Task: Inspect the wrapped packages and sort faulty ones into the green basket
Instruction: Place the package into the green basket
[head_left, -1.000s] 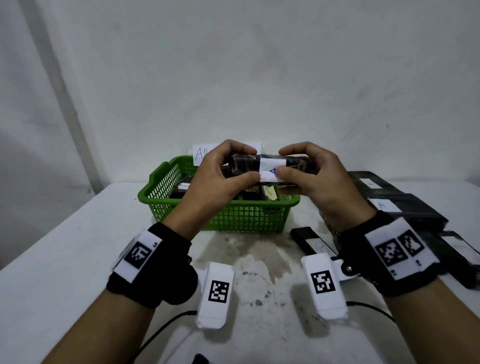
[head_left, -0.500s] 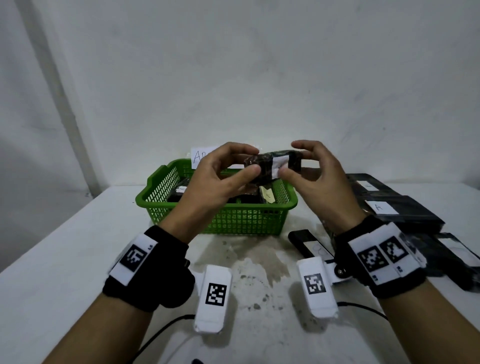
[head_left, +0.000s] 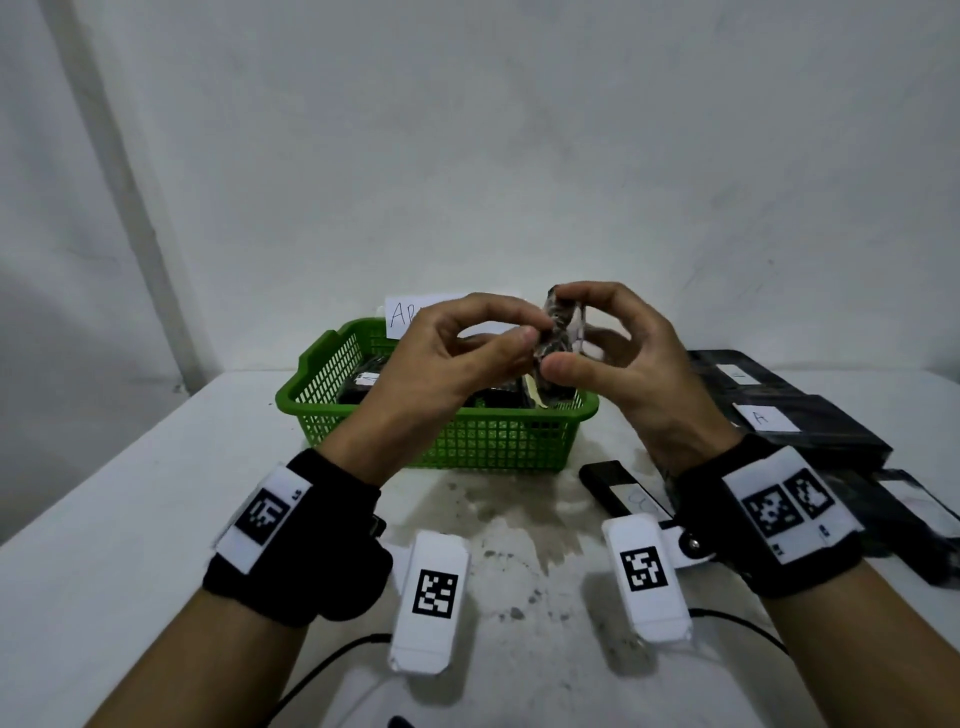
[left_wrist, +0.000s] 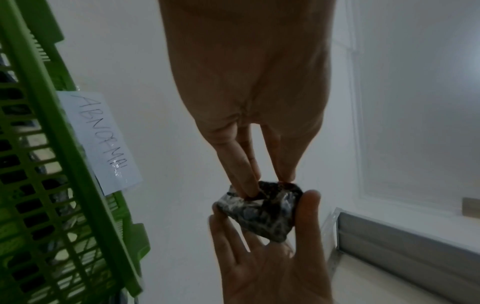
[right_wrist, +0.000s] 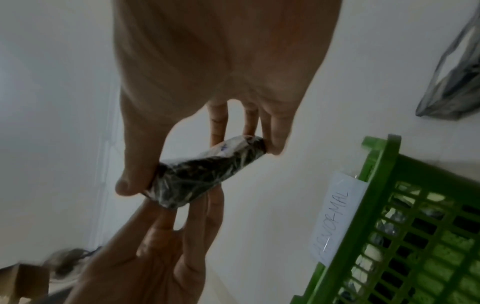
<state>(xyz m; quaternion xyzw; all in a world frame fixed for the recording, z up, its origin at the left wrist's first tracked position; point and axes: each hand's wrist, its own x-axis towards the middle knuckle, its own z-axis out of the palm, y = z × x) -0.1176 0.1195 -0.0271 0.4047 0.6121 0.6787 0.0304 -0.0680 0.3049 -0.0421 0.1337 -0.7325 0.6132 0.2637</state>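
Note:
A small black wrapped package (head_left: 560, 318) with a white label is held up in front of me, above the green basket (head_left: 311, 379). My right hand (head_left: 571, 338) grips it between the thumb below and curled fingers above. My left hand (head_left: 527, 332) pinches its near end with thumb and fingertips. The left wrist view shows the crumpled end of the package (left_wrist: 259, 211) under my left fingertips (left_wrist: 246, 185). In the right wrist view the package (right_wrist: 207, 170) spans from thumb to fingers of my right hand (right_wrist: 202, 164). The basket holds several dark packages.
A paper label reading ABNORMAL (left_wrist: 103, 142) is fixed to the basket's back rim. Black packages with white labels (head_left: 810, 421) lie stacked at the right. Another flat one (head_left: 618, 488) lies by my right wrist. The white table (head_left: 130, 493) has a stained patch in the middle.
The package has turned from lying sideways between both hands to end-on and more upright. My hands have closed in together and shifted slightly right.

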